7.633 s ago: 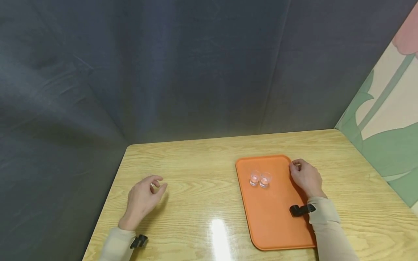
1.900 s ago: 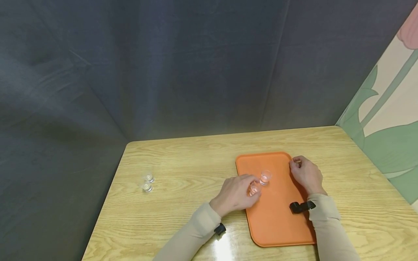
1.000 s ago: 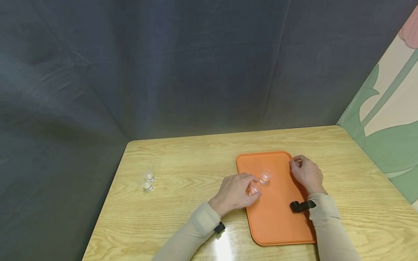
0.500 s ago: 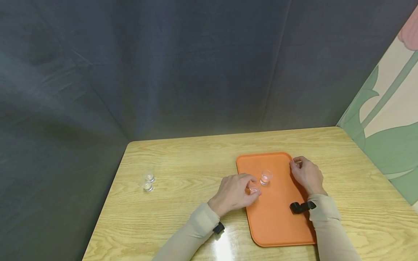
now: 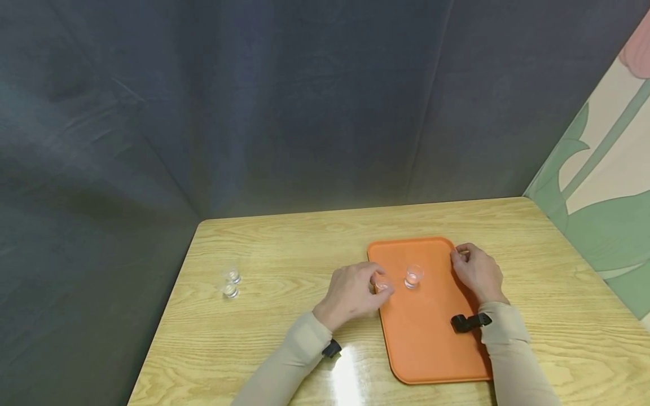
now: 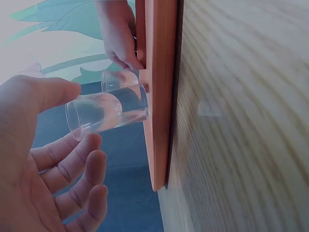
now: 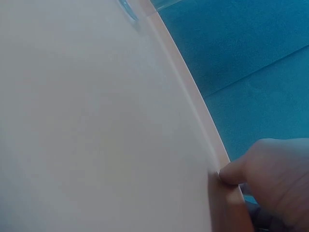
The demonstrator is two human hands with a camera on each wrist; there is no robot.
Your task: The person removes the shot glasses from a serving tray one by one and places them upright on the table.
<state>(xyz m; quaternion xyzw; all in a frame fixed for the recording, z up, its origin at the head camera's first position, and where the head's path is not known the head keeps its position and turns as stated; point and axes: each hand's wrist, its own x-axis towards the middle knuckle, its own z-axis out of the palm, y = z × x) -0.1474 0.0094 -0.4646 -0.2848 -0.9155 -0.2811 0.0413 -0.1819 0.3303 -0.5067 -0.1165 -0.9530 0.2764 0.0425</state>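
My left hand [image 5: 352, 296] pinches a small clear shot glass [image 5: 383, 286] between thumb and fingers, over the left edge of an orange tray [image 5: 431, 338]. In the left wrist view the shot glass [image 6: 96, 115] has its rim at the thumb and fingertips, with its thick base towards the tray wall [image 6: 163, 121]. A second shot glass [image 5: 413, 277] stands upright on the tray, just right of that hand. My right hand [image 5: 477, 273] grips the tray's right rim near the far corner; its thumb [image 7: 231, 173] presses on the inside of the rim.
Two more clear shot glasses, a farther one [image 5: 233, 276] and a nearer one [image 5: 230, 290], stand close together on the left of the wooden table [image 5: 284, 242]. A dark curtain [image 5: 315, 113] hangs behind the table. A flower-painted wall [image 5: 609, 214] borders the right.
My left hand has shifted left with the shot glass, from inside the tray to its left edge. The table's two glasses do not show in the oldest frame. The right hand stays put.
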